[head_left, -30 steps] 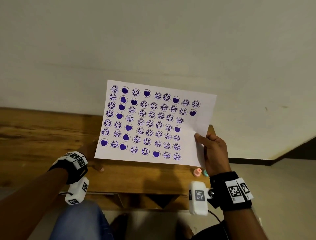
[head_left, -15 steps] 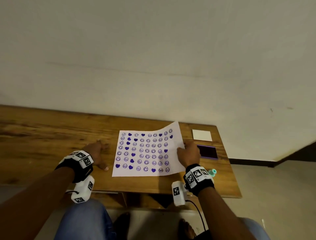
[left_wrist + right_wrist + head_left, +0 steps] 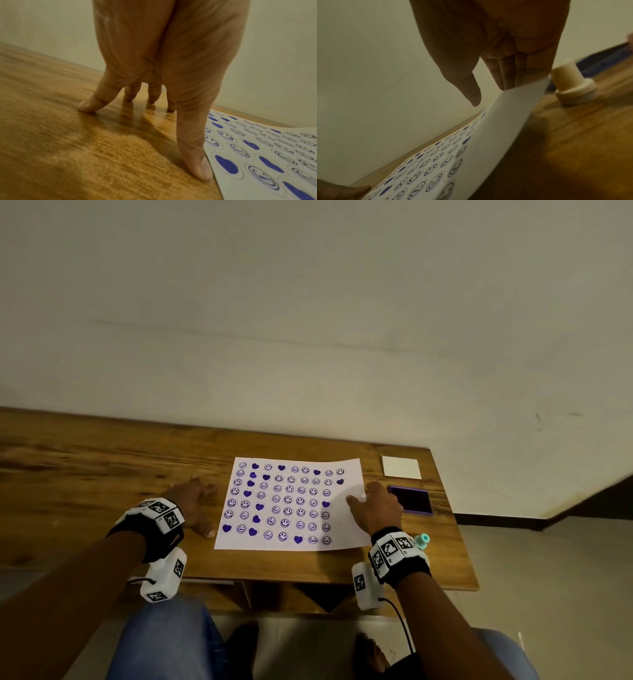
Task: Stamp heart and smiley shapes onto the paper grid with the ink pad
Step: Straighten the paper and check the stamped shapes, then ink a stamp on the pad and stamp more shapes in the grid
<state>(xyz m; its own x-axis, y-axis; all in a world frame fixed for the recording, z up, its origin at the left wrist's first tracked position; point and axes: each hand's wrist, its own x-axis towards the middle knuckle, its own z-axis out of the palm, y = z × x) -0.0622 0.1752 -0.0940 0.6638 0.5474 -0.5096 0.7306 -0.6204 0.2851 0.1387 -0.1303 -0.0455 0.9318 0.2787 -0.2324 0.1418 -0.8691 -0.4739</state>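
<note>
R hand (image 3: pixel 376 508) at sheet's right edge, thumb above, fingers under lifted edge, loose pinch | vs 1 s ago: paper grid (image 3: pixel 291 505) no longer held up, now nearly flat on table (image 3: pixel 102 467) | L hand (image 3: pixel 191 505) spread, fingertips on wood just left of sheet | ink pad (image 3: pixel 411 499) just right of R hand

In the head view the right wrist band hides most of a teal stamp (image 3: pixel 422 541). In the right wrist view the raised paper (image 3: pixel 496 121) hides the fingertips behind it, and the ink pad (image 3: pixel 606 59) is blurred and cut off at the right edge.
</note>
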